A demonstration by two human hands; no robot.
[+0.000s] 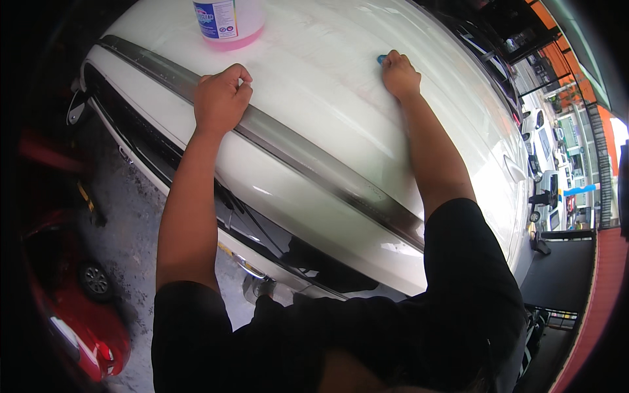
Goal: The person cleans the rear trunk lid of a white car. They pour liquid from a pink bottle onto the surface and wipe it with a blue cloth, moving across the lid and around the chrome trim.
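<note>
A white car roof [314,105] spreads out beneath both my hands. My right hand [400,75] is closed on a small blue piece [381,59] and presses toward the roof's surface; most of the piece is hidden by the fingers, so I cannot tell its kind. My left hand [223,98] is curled into a loose fist at the grey roof rail [295,150], with nothing visible in it. Ahead of that hand stands a clear plastic container [229,23] with pink liquid and a blue-and-white label, cut off by the upper edge.
Side windows [314,262] and a door handle [246,267] of the white car lie below the rail. A red car [72,308] is parked on the grey floor [131,223] to the left. Parked vehicles [544,144] and a red corrugated panel [599,295] appear at the right.
</note>
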